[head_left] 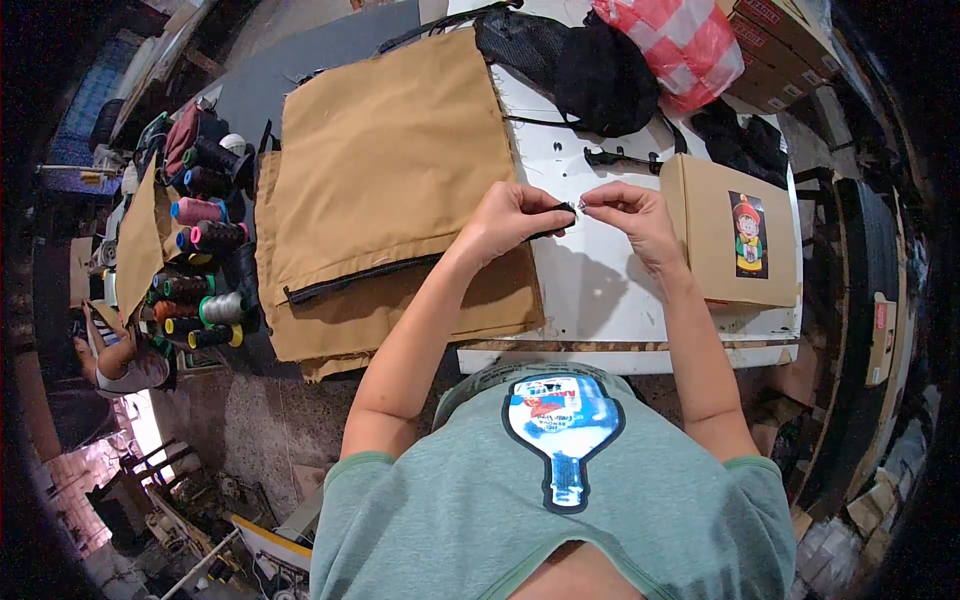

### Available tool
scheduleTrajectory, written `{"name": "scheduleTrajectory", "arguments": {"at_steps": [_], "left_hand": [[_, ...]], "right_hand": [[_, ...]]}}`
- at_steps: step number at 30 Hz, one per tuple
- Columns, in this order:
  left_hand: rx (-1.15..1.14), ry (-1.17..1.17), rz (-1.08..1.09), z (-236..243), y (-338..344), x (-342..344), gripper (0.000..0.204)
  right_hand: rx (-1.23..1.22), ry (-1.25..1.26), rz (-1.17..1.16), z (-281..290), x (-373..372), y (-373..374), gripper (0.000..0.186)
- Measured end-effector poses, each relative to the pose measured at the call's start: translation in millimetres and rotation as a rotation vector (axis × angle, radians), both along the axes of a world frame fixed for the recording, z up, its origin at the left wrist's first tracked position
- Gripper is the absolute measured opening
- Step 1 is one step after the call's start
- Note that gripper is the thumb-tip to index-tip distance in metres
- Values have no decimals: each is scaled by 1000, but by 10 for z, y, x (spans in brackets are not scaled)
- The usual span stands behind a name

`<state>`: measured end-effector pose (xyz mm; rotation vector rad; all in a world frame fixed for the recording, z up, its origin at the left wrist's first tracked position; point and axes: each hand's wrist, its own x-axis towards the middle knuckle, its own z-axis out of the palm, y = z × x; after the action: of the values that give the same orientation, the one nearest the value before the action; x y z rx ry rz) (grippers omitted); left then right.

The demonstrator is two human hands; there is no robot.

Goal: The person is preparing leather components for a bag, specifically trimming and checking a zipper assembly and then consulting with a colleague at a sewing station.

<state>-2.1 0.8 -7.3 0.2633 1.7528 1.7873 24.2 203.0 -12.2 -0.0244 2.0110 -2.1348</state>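
The left hand (508,218) pinches the right end of a black zipper (365,276) along the tan fabric panel's (390,150) near edge. Just right, the right hand (640,222) pinches a small metallic piece (583,204).

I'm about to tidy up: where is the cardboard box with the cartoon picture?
In the head view, the cardboard box sits at the right of the white table, just right of the person's right hand and below the black cloth.
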Motion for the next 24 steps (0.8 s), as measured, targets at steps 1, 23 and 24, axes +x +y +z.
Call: {"name": "scheduleTrajectory", "arguments": {"at_steps": [1, 23, 24], "left_hand": [[4, 4, -3, 20, 5, 12, 22], [-37, 90, 170, -15, 47, 51, 21], [-12, 101, 187, -56, 85, 44, 20]], "right_hand": [[-48, 0, -16, -31, 9, 0, 15], [107, 231, -23, 10, 51, -182, 19], [173, 248, -25, 48, 63, -167, 19]]}}
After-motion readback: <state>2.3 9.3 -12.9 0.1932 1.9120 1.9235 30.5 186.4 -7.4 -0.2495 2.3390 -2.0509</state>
